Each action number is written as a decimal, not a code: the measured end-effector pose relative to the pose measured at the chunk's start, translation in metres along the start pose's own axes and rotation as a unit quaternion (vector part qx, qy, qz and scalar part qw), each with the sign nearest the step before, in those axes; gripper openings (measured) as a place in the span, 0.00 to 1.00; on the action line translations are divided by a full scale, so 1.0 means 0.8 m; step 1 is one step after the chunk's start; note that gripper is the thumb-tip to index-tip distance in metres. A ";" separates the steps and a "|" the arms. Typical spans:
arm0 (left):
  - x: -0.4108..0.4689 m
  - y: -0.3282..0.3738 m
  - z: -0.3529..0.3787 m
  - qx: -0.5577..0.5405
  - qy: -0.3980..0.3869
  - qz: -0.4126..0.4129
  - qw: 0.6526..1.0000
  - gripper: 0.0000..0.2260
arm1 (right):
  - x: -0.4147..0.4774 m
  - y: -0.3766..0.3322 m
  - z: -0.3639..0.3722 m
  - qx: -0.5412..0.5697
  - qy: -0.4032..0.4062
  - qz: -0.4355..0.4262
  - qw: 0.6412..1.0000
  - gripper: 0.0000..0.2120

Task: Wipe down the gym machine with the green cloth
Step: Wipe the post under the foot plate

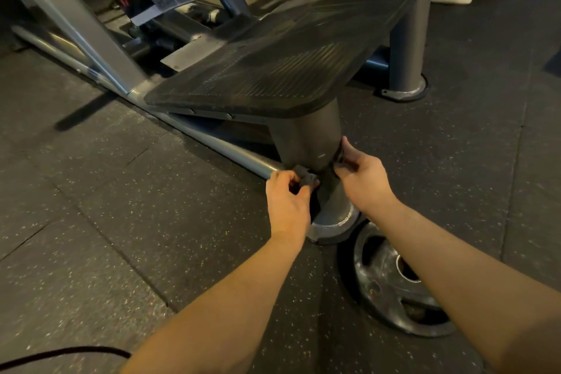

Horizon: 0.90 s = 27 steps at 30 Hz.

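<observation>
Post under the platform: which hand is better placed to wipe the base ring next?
Probably left: the left hand grips the cloth lower on the post, beside the base ring; the right hand grips it higher.

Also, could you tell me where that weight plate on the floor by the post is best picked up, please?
Probably by the near handle slot cut through the weight plate. It lies flat on the floor, so its rim offers little to hook under. Come from the near side, since the post base crowds its far edge.
</observation>
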State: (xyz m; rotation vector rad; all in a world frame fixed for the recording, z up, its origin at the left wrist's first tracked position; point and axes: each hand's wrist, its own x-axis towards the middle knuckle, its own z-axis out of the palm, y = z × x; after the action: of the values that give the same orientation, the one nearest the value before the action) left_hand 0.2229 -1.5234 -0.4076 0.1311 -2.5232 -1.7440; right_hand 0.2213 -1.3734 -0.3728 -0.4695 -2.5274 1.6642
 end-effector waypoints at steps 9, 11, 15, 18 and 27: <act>0.045 0.080 -0.027 -0.060 0.099 0.180 0.977 0.13 | 0.011 0.000 -0.006 0.007 -0.013 0.023 1.000 0.29; 0.042 0.064 -0.021 -0.053 0.096 0.195 0.975 0.13 | 0.010 -0.001 -0.005 0.005 -0.014 0.021 1.000 0.29; 0.020 0.009 0.003 0.054 0.017 0.156 0.986 0.11 | -0.001 0.004 -0.004 0.020 -0.016 0.021 0.999 0.28; 0.008 -0.012 0.012 0.093 -0.020 0.101 0.990 0.10 | -0.015 0.005 -0.006 0.014 -0.010 0.024 1.000 0.26; -0.012 0.004 -0.026 0.110 -0.140 0.116 0.977 0.06 | -0.066 -0.007 0.016 0.044 -0.026 0.102 0.993 0.17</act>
State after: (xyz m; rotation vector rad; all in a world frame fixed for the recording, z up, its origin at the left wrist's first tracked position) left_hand 0.2344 -1.5405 -0.3978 -0.4094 -2.7826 -1.4825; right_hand 0.2672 -1.4024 -0.3676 -0.7058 -2.5014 1.8713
